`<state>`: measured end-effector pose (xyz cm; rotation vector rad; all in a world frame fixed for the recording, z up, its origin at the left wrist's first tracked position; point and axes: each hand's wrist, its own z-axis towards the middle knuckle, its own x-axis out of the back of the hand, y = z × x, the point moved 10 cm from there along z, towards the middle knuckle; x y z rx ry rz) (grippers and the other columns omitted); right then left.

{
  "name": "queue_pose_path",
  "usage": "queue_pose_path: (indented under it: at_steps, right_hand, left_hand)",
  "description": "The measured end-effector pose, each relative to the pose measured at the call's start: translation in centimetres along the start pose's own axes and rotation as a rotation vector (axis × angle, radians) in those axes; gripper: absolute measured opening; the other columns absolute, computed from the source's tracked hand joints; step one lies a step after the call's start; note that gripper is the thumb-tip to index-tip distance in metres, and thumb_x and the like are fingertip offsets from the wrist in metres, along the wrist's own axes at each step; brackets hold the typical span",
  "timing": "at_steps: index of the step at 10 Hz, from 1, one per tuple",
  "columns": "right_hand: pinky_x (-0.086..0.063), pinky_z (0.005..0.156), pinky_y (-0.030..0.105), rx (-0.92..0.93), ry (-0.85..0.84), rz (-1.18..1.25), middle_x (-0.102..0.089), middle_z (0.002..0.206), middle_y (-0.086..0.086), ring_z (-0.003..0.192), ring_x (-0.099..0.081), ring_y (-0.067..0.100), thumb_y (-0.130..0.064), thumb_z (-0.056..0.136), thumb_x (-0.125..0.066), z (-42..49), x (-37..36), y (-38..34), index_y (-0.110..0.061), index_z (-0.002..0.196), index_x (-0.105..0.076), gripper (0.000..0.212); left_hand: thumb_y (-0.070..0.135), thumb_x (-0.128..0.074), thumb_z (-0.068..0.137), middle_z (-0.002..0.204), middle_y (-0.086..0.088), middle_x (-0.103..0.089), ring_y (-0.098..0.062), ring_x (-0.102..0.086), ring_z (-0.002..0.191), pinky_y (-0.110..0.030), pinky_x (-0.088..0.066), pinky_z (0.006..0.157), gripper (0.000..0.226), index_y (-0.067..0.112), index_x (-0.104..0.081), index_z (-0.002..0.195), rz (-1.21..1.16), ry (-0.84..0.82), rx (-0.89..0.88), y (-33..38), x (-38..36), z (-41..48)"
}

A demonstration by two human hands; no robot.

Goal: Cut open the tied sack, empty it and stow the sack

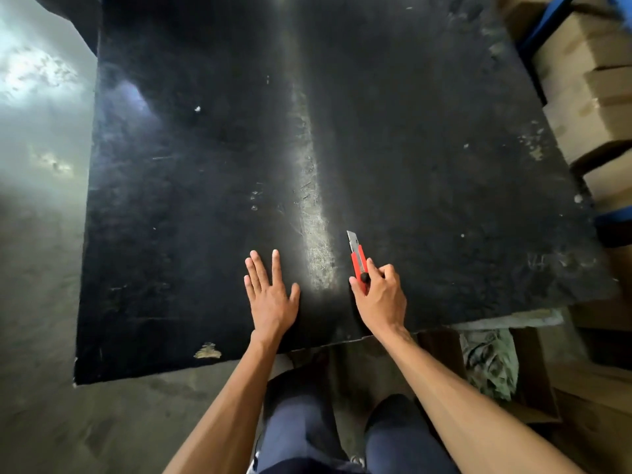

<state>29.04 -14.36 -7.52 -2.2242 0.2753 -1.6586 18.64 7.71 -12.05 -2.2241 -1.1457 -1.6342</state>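
The left hand [270, 292] lay flat on the black tabletop [191, 206], fingers spread, holding nothing. Just to its right, across a worn pale streak, the right hand [379, 295] was closed around a red utility knife [358, 260], its blade out and pointing away from the person. I could see no tied sack near either hand; whether the crumpled greenish fabric [489, 364] below the right arm was one, I could not tell. The bare blade looked the hazard: reaching across it with the free hand, or carrying it uncovered, could cut skin.
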Motion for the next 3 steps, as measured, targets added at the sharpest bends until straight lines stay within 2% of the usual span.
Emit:
queue_pose_path:
  at_steps: [1, 2, 3]
  right_hand:
    - [-0.057, 0.077, 0.040, 0.085, 0.019, -0.054, -0.061, 0.120, 0.008, 0.109, -0.062, 0.028, -0.048, 0.095, -0.058, -2.3, 1.6, -0.7, -0.014, 0.147, -0.053, 0.062]
    - [-0.057, 0.084, 0.044, 0.186, 0.060, -0.099, -0.063, 0.133, 0.013, 0.116, -0.063, 0.033, -0.045, 0.092, -0.062, -6.1, 3.0, -0.1, -0.011, 0.143, -0.057, 0.062]
    - [-0.054, 0.096, 0.047, 0.253, 0.068, -0.173, -0.052, 0.150, 0.018, 0.132, -0.055, 0.035, -0.044, 0.092, -0.061, -10.3, 4.2, 1.2, -0.011, 0.147, -0.052, 0.065]
  left_hand:
    - [0.034, -0.057, 0.096, 0.170, -0.018, 0.005, -0.034, 0.007, 0.157, -0.047, -0.010, 0.126, 0.080, 0.020, -0.015, 0.162, -0.069, -0.041, 0.031, 0.0, 1.4, -2.0]
    - [0.034, -0.056, 0.096, 0.170, -0.017, -0.004, -0.032, 0.002, 0.158, -0.045, -0.014, 0.125, 0.074, 0.016, -0.023, 0.160, -0.121, -0.008, 0.076, -0.3, 2.0, -6.5]
    - [0.035, -0.057, 0.096, 0.170, -0.015, -0.005, -0.030, 0.001, 0.158, -0.046, -0.017, 0.125, 0.074, 0.016, -0.023, 0.159, -0.100, 0.038, 0.031, 0.2, 1.6, -12.2]
